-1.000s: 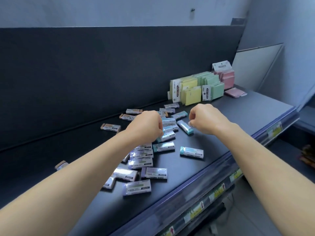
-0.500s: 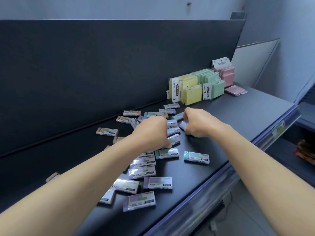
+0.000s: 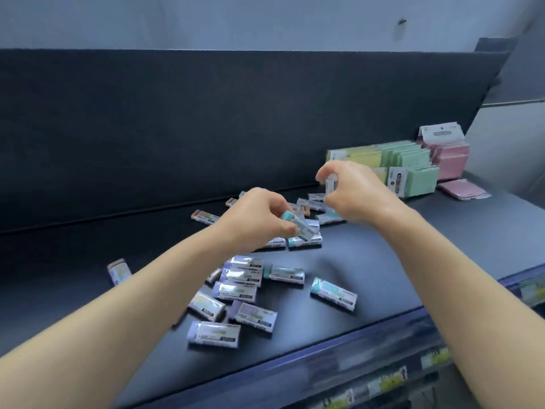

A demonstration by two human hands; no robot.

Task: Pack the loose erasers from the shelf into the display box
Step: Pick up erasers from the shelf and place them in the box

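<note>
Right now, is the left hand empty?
No, the left hand pinches a teal-ended eraser above the shelf.

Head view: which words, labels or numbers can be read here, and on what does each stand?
No text reads clearly.
Erasers: sleeve print and barcodes, too blurred.
Note packs: white labels with dark lettering, too blurred.
Shelf tags: too small and blurred.
</note>
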